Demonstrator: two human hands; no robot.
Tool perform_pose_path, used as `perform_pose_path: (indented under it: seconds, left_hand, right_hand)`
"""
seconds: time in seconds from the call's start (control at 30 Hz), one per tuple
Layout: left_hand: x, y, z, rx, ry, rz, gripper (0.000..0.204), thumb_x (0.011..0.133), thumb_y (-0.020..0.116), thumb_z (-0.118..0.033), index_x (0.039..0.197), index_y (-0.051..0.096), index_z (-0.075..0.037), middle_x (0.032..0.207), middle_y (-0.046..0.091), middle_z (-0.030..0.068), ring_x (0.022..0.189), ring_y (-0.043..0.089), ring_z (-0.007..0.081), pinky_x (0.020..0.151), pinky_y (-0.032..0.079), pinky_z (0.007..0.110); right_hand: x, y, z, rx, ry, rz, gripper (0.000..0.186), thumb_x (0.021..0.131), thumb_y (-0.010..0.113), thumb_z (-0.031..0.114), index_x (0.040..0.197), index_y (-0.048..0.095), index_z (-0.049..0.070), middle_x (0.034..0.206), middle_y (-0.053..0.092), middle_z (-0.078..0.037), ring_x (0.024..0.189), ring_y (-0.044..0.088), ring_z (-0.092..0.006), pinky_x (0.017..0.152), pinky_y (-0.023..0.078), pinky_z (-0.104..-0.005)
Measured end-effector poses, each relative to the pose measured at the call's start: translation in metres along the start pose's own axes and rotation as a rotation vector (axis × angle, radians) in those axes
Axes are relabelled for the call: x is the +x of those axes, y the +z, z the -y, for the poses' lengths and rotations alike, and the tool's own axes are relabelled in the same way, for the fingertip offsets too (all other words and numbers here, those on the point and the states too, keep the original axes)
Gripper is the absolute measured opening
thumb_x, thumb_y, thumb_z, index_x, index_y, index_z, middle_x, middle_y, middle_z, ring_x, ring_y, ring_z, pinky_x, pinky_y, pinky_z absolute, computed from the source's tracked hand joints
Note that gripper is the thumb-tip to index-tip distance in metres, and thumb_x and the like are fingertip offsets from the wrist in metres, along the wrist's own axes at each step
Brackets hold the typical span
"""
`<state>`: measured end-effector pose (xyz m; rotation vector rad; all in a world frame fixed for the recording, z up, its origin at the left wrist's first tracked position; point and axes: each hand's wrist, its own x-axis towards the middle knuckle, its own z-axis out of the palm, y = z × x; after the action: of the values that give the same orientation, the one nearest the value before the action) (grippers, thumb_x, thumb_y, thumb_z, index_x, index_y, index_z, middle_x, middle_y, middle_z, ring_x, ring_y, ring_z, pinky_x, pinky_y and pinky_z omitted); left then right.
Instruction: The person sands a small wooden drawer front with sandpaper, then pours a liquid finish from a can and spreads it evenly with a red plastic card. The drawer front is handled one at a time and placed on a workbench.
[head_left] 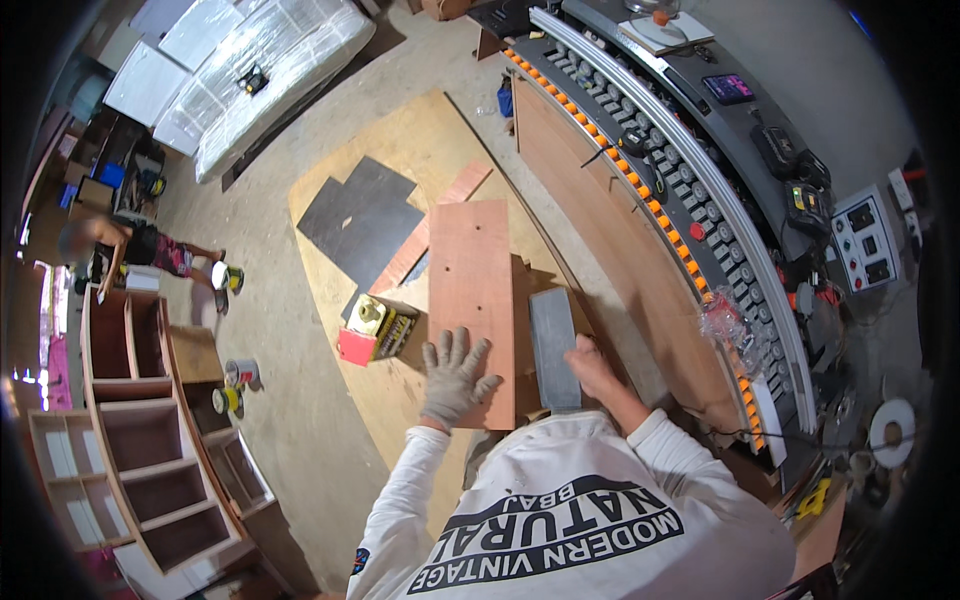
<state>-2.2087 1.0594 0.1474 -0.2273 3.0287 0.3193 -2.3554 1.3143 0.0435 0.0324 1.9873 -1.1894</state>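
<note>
My left hand [457, 378], in a pale work glove, lies flat with fingers spread on the near end of a reddish wooden board [470, 260]. Small dark holes mark the board's face. Bare, my right hand [592, 368] is closed at the right edge of a grey rectangular panel [552, 335], just right of the board. Its fingertips are partly hidden. Left of the board stands a rectangular metal can [382, 328] with a gold top and a red side.
Under the work lies a large plywood sheet [330, 200] bearing dark flat pieces [360, 215] and a thin wood strip [462, 186]. Right runs a long machine [640, 165] with orange rollers. Open shelving [150, 440] stands left, where another person [150, 248] works. A wrapped stack [275, 75] sits far left.
</note>
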Motion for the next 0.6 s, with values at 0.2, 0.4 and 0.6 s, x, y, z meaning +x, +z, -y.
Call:
perform_pose_path:
  seconds: [0.2,0.4,0.6]
  left_hand:
    - [-0.012,-0.005,0.012,-0.115,0.039,-0.105,0.074,0.094,0.057,-0.062,0.151,0.051,-0.015,0.157,0.041,0.026,0.146,0.034,0.0509,0.115,0.018,0.075]
    - [0.023,-0.033,0.037,-0.141,0.176,-0.13,0.062,0.097,0.054,-0.054,0.144,0.053,-0.014,0.152,0.044,0.0222,0.143,0.037,0.0458,0.108,0.026,0.072]
    - [0.035,-0.045,0.041,-0.119,0.096,-0.197,0.058,0.097,0.057,-0.049,0.142,0.051,-0.013,0.151,0.044,0.0195,0.142,0.037,0.0437,0.108,0.028,0.073]
  right_hand:
    - [-0.083,0.113,-0.016,0.412,-0.184,0.097,0.033,0.095,0.053,0.01,0.125,0.063,-0.001,0.114,0.071,-0.014,0.101,0.064,-0.0253,0.09,0.05,-0.0376]
    - [-0.145,0.148,-0.002,0.057,-0.172,-0.227,0.028,0.096,0.063,0.014,0.121,0.062,-0.001,0.102,0.07,-0.015,0.092,0.066,-0.0264,0.087,0.051,-0.0403]
    - [-0.14,0.148,-0.004,0.119,-0.085,-0.248,0.022,0.088,0.073,0.001,0.11,0.071,-0.002,0.096,0.073,-0.007,0.086,0.065,-0.018,0.08,0.052,-0.0365]
